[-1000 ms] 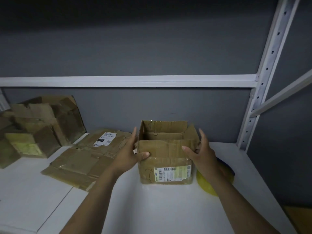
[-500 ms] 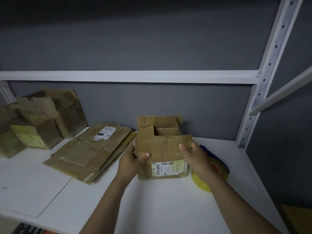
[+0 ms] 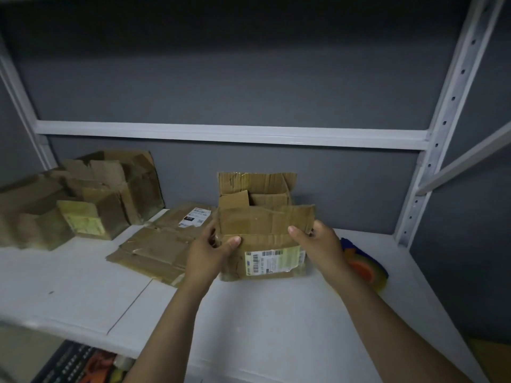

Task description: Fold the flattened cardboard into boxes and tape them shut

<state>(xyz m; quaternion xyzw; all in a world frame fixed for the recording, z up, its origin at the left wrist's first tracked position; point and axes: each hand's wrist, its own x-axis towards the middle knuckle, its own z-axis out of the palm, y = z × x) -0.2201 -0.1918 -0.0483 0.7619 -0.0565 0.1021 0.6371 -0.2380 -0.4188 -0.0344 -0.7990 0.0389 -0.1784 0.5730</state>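
Now both hands, L [image 3: 206, 254] & R [image 3: 322, 248], grip creased cardboard box [image 3: 265, 239], flaps up.

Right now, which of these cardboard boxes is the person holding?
The middle box with the barcode label on its front: the left hand and right hand grip its sides. The boxes at far left sit untouched.

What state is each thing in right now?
box, upright, top flaps open
left hand, grips box's left edge
right hand, grips box's right edge
flattened cardboard, stacked flat, unfolded
erected boxes, grouped far left
tape roll, lying partly hidden behind right hand
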